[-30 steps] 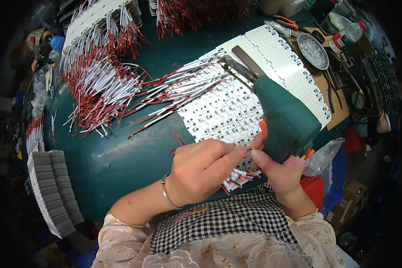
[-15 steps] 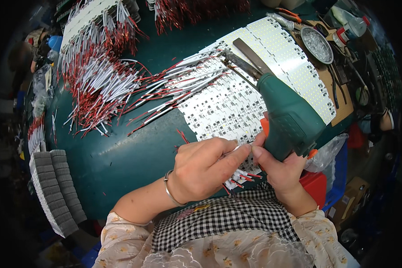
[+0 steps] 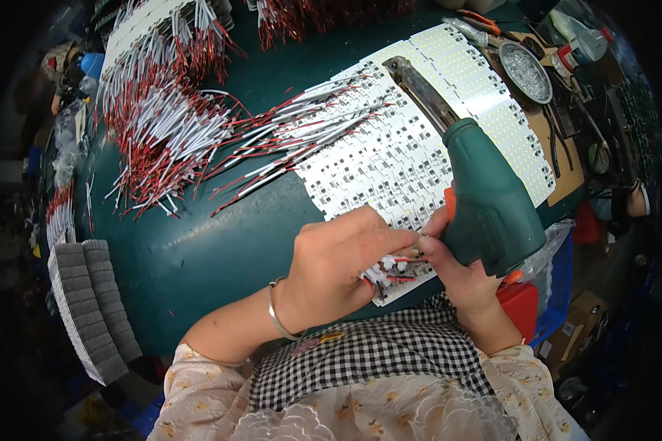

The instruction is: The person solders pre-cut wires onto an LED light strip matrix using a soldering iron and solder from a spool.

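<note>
My right hand [image 3: 469,283] is wrapped round the handle of a green pistol-shaped soldering gun [image 3: 493,195] with an orange trigger. Its metal nose [image 3: 423,92] points up and away over white circuit board sheets [image 3: 368,180]. A short bunch of white-sleeved wires [image 3: 386,272] with red and black ends sits in my closed left hand [image 3: 338,257]. The fingertips of my left hand meet my right thumb and forefinger at the wire ends, and the exact pinch is partly hidden. Longer red and white wires [image 3: 301,140] lie across the boards' left side.
A large heap of red and white wires [image 3: 169,132] covers the far left of the green table [image 3: 198,272]. Stacked grey ribbed strips [image 3: 99,309] stand at the left edge. At the far right are a round metal dish [image 3: 524,72], pliers [image 3: 485,23] and a bottle [image 3: 585,48].
The soldering gun has shifted slightly right, its nose drawing away from the wires on the boards. My left hand has turned, bringing the short wire bunch more into view beneath its fingers.
</note>
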`<action>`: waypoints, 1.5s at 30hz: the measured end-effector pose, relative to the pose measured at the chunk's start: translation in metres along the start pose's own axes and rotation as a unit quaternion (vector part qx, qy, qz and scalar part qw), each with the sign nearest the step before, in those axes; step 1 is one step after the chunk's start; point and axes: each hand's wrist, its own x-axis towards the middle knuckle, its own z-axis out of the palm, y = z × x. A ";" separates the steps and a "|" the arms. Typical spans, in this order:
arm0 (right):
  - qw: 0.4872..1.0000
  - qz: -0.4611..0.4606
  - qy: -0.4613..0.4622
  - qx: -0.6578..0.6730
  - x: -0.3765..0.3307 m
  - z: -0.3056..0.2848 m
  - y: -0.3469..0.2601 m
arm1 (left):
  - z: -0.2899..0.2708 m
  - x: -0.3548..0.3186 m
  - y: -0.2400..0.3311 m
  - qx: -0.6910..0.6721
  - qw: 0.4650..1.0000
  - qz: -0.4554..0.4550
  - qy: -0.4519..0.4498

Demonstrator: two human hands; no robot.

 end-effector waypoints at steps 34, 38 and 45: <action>0.990 0.081 0.109 0.039 0.010 -0.016 -0.005 | -0.016 -0.022 -0.013 0.211 0.957 0.193 0.040; 0.979 0.107 0.062 0.160 -0.003 -0.026 -0.013 | -0.041 -0.049 -0.044 0.271 0.960 0.078 -0.008; 0.961 0.255 -0.034 0.098 -0.024 -0.011 -0.022 | -0.043 -0.050 -0.079 0.270 0.961 0.051 0.035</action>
